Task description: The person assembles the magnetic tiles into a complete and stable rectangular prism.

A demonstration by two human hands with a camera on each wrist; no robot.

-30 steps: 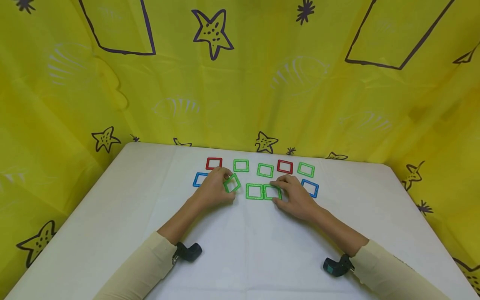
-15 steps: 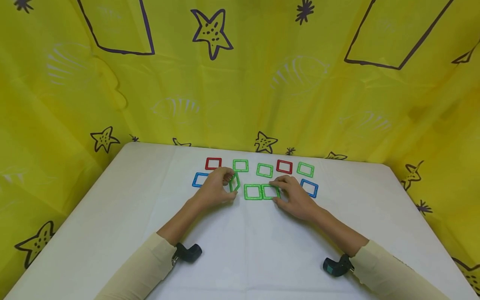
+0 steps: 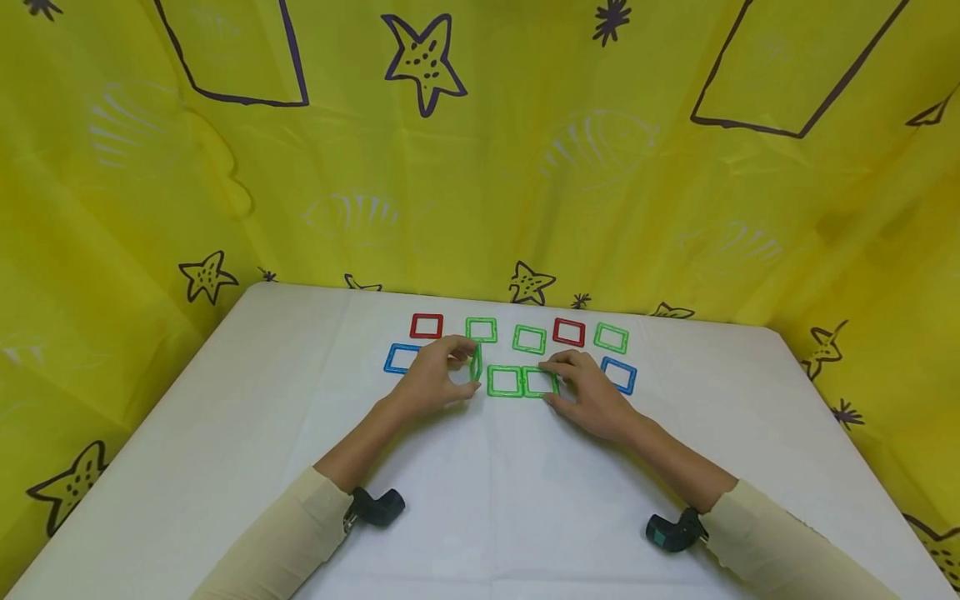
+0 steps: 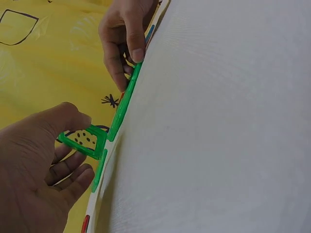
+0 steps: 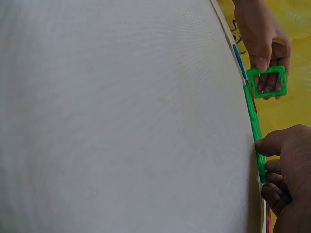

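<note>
In the head view my left hand (image 3: 431, 375) pinches a green square magnetic tile (image 3: 477, 363) between thumb and fingers. The tile is turned on edge, nearly upright, just left of two flat green tiles (image 3: 505, 394) lying side by side. My right hand (image 3: 592, 396) grips the right one of this pair, thumb at its near edge and fingers at its far edge. From the right wrist view, the raised tile (image 5: 283, 82) shows as an open frame beside the end of the flat pair (image 5: 256, 126). Its lower edge is close to the table in the left wrist view.
Behind the hands lie red tiles (image 3: 414, 326) (image 3: 569, 322) and several green tiles (image 3: 481, 319). A blue tile (image 3: 387, 359) lies partly behind the left hand, another blue tile (image 3: 632, 380) by the right. Yellow patterned cloth (image 3: 480, 208) hangs behind the white table (image 3: 495, 500).
My left hand has shifted slightly right and turned its green tile from a tilted, face-on position to nearly edge-on beside the pair. The right hand keeps its place on the right tile.
</note>
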